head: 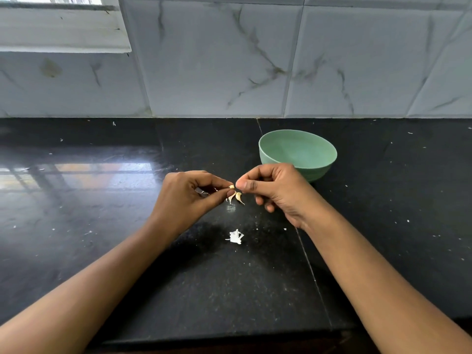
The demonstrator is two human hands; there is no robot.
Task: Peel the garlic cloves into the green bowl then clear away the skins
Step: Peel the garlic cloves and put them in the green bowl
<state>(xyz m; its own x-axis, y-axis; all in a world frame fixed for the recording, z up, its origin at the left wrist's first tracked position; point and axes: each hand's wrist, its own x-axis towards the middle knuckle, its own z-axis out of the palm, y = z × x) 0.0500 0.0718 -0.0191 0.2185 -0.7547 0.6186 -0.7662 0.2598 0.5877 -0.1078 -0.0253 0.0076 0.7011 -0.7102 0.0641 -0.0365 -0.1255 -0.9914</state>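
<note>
Garlic clove (231, 187) sits at the centre of the frame, raised above the counter and pinched between thumb and forefinger of the left hand (189, 198). The right hand (275, 190) meets it from the other side, thumb and forefinger nipping the clove's exposed end, its other fingers curled under. Both hands are together on this one clove. Just below them two more cloves (236, 197) lie on the counter. The green bowl (297, 152) stands right of centre, just behind the right hand — nothing shows in the visible part of its inside.

The hold is fingertips only on a very small thing. A hard tug at the skin could flick the clove onto the counter, or off its near edge, instead of toward the bowl. The papery skin will probably tear into flecks and scatter, which makes clearing slower. One skin scrap (235, 237) lies at lower centre among many pale specks.

The counter (102, 251) is polished black stone with a seam running down right of centre, and it mirrors a window at the left. Behind it rise grey marbled wall tiles (217, 60) — a white window frame (63, 29) fills the upper left.
</note>
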